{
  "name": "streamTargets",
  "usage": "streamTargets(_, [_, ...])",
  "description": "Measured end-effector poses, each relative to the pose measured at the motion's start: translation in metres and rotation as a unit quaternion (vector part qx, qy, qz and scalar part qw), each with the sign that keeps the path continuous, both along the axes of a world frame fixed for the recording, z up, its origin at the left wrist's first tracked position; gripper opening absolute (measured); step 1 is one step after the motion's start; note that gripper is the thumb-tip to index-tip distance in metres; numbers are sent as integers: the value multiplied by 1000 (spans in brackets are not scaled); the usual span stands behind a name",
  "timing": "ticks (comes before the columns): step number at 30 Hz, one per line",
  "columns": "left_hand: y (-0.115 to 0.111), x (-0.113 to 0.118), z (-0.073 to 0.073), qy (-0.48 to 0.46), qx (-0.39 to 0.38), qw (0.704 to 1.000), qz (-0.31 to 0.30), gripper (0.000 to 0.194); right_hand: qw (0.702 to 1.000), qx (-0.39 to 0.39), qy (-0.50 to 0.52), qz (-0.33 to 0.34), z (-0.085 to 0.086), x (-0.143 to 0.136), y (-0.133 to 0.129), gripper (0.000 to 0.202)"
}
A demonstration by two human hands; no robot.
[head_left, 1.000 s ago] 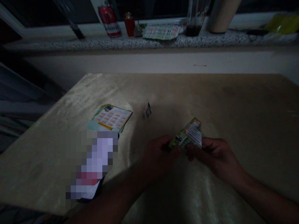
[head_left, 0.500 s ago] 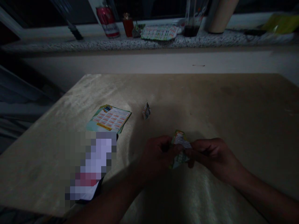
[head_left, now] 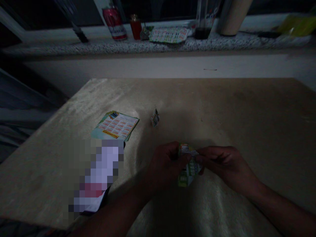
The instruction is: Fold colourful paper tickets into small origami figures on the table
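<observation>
A partly folded green and white printed paper [head_left: 184, 177] is held between both hands over the near middle of the table. My left hand [head_left: 166, 164] pinches its left side, thumb on top. The fingers of my right hand [head_left: 224, 163] are closed on its right edge. Beyond the hands, a small folded paper piece [head_left: 155, 118] stands on the table. To the left lies a stack of printed cards [head_left: 117, 125] with red number rows and a yellow strip.
A phone with a blurred screen [head_left: 103, 168] lies on the table [head_left: 234, 108], beside my left forearm. On the granite sill [head_left: 98, 47] behind are a red can [head_left: 115, 24], a red bottle [head_left: 135, 28], a crumpled printed sheet [head_left: 169, 35] and a glass with dark liquid [head_left: 202, 31].
The held paper has opened out somewhat, with a lower green flap now showing, and its top has tilted left. Both hands have stayed nearly in place. The items on the table have not moved.
</observation>
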State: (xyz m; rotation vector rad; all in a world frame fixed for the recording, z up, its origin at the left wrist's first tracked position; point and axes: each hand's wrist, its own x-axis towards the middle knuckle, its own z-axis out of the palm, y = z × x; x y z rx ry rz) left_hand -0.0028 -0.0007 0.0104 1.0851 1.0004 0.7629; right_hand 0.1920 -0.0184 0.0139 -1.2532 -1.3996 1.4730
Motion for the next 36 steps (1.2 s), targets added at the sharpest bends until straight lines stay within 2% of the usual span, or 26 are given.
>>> streamTargets(3, [-1, 1, -3, -11, -12, 1000, 0, 18, 1000, 6, 9, -13, 0, -1, -1, 22])
streamTargets(9, [-2, -2, -7, 51, 59, 997, -2, 16, 1000, 4, -9, 25, 1, 2, -3, 20])
streamTargets(13, [-1, -3, -4, 10, 32, 999, 3, 13, 999, 8, -13, 34, 3, 1, -3, 18])
streamTargets(19, [1, -3, -6, -9, 12, 1000, 10, 16, 998, 44, -52, -13, 3, -2, -4, 16])
streamTargets(24, [3, -3, -6, -5, -10, 1000, -2, 14, 999, 30, -44, 10, 2, 1, -4, 18])
streamTargets(26, [4, -5, -5, -8, -14, 1000, -14, 15, 999, 18, -41, 23, 1, 4, -3, 19])
streamTargets(29, [8, -13, -3, -23, -15, 997, -65, 13, 998, 3, -49, 44, 0, 11, -2, 22])
streamTargets(32, [13, -21, 0, -27, -4, 992, -122, 21, 994, 5, -76, 72, 1, 16, 1, 23])
streamTargets(36, [18, -23, 1, 85, 57, 986, -129, 22, 985, 39, -126, 108, 4, 16, 5, 24])
